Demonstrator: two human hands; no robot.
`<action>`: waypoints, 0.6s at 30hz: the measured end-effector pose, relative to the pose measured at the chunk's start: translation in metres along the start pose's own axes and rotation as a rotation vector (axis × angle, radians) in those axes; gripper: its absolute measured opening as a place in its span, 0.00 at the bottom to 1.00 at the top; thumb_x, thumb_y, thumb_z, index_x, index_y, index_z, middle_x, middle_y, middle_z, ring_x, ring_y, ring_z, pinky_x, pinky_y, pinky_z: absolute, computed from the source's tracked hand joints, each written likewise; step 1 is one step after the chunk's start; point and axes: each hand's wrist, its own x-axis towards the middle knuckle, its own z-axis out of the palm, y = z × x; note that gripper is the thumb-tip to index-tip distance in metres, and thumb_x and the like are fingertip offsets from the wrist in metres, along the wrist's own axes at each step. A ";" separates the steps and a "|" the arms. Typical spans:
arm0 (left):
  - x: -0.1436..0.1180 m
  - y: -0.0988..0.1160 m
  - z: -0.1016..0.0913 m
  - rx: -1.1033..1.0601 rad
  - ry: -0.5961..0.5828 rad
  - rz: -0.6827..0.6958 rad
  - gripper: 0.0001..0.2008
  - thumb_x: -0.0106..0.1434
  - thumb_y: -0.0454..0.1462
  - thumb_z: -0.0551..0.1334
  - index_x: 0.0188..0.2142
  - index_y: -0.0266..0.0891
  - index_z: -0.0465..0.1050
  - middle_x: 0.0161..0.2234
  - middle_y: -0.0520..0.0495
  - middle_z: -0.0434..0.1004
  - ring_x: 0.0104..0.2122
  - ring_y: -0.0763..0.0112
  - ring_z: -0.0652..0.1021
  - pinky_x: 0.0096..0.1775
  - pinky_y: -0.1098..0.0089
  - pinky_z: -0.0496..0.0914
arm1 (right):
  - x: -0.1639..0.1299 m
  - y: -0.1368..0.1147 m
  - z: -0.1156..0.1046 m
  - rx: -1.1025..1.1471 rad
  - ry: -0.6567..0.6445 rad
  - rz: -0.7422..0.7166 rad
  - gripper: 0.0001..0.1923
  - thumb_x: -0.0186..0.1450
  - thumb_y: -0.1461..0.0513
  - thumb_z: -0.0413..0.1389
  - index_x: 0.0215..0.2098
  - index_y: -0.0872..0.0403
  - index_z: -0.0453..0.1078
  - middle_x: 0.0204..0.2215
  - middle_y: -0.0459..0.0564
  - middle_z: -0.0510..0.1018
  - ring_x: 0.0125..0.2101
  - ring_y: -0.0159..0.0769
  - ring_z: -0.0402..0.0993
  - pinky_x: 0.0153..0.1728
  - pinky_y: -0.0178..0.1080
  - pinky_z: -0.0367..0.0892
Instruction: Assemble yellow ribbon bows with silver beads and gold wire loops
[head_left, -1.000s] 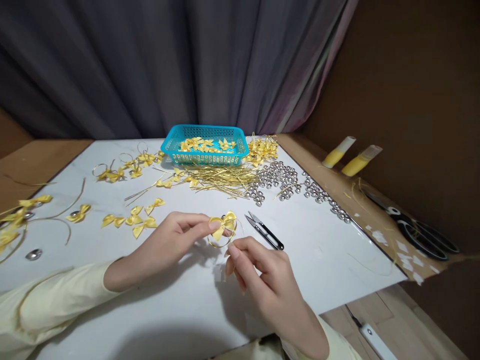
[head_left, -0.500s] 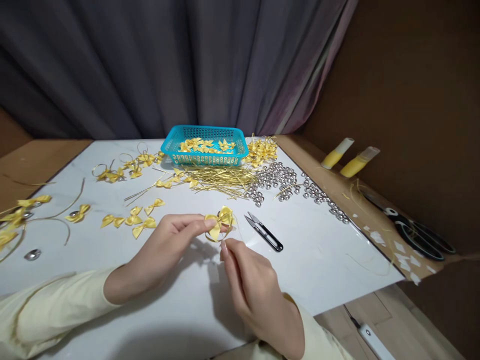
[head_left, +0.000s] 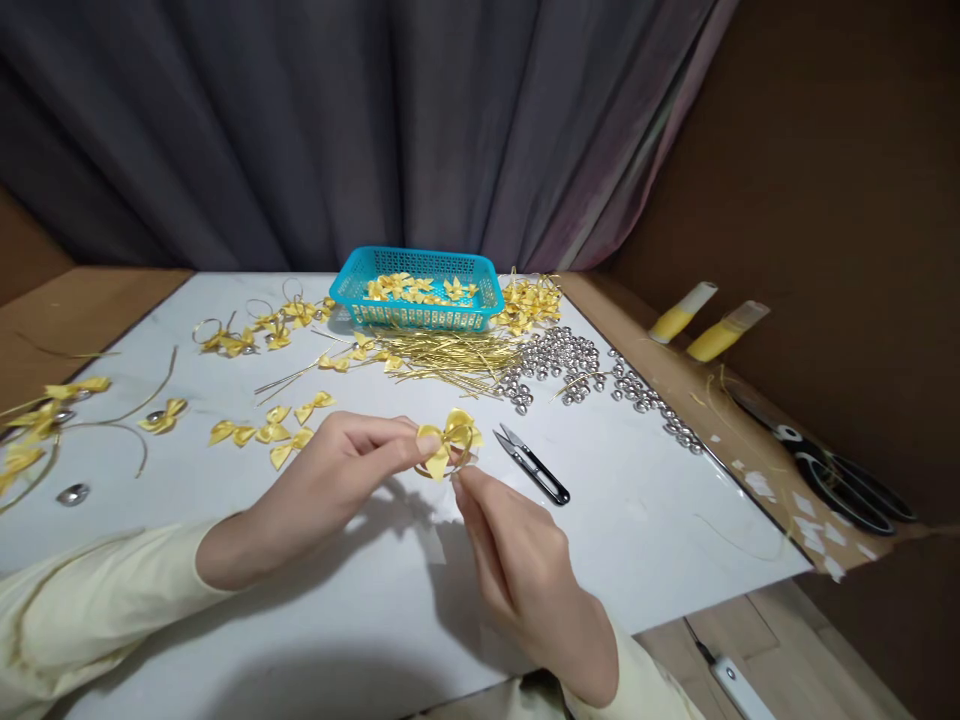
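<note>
My left hand (head_left: 341,470) pinches a small yellow satin bow (head_left: 448,438) that sits on a thin gold wire loop, just above the white tabletop (head_left: 637,520). From below, my right hand (head_left: 514,555) reaches up with its fingertips closed on the lower part of that loop. Black thread snips (head_left: 534,465) lie on the table right beside the bow. Both sleeves are pale yellow.
A turquoise basket (head_left: 417,313) of yellow bows stands at the back, with gold wires (head_left: 450,355) and silver bells (head_left: 562,358) in front. Loose bows (head_left: 262,433) lie at the left. Two yellow glue tubes (head_left: 705,325) and black scissors (head_left: 840,475) rest on the brown board at right.
My right hand has slid left and drawn in under the bow, and the gold loop looks smaller. The view has shifted slightly.
</note>
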 end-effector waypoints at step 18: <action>-0.005 0.003 0.002 0.274 0.039 0.297 0.14 0.62 0.39 0.57 0.21 0.39 0.69 0.25 0.52 0.70 0.32 0.69 0.70 0.38 0.70 0.60 | 0.006 0.005 -0.009 0.207 0.036 0.162 0.10 0.65 0.72 0.46 0.35 0.57 0.66 0.27 0.48 0.75 0.26 0.29 0.71 0.29 0.30 0.65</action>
